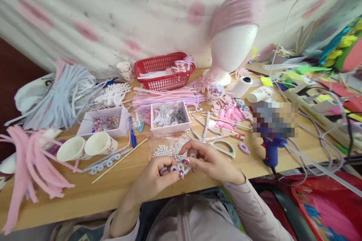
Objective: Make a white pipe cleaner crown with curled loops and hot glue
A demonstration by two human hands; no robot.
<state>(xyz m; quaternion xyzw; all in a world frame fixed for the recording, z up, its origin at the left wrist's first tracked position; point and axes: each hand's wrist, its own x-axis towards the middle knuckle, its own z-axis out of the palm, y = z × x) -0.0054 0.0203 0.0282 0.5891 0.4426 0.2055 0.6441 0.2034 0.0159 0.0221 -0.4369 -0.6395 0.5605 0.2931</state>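
STEP: apparently fine bimanual handling | GRIP: left hand [155, 176] and right hand [209, 161] clamped on looped pale strip [180, 166], thumbs against fingers | LOCATION: lower centre of frame, beside pearly beads [162, 151] | NEXT MOVE: likely calls for steady fingertip pressure, loops uncrushed

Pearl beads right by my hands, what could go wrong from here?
Your left hand, close to the white pearl beads, could knock them and scatter some. The scissors lie close to your right hand, which might nudge them. The blue glue gun sits near the front edge with its cord trailing; a snag could pull it off.
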